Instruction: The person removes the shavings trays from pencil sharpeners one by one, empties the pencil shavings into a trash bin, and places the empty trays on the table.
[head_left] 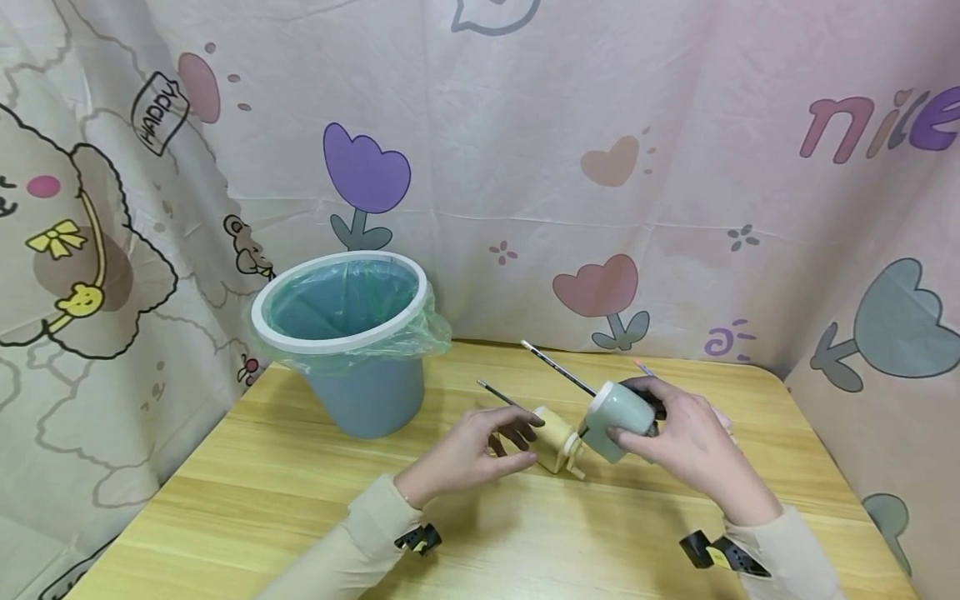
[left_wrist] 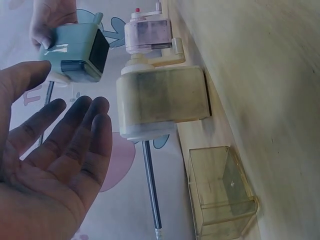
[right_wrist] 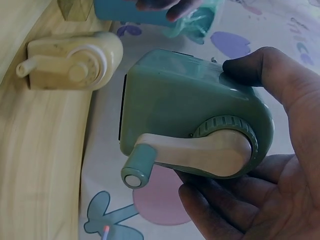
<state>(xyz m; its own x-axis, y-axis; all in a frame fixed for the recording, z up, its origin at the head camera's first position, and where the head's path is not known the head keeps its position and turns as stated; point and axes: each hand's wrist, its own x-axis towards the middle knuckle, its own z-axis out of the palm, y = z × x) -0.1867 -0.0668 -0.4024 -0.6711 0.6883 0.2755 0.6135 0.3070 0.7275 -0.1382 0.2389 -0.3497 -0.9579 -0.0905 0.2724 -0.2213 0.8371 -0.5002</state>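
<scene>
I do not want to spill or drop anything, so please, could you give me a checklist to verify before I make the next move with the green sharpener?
1. Right grip holding the green sharpener: ok, thumb and fingers are around its body, off the table.
2. Left grip free: ok, it holds nothing.
3. Pencil in the green sharpener: ok, it sticks out.
4. Trash bin open and lined: ok, a green bag hangs over the rim.
5. Clear yellow box fitted into a sharpener: not ok, it sits separately on the table.
6. Shavings inside the green sharpener: cannot tell.
</scene>
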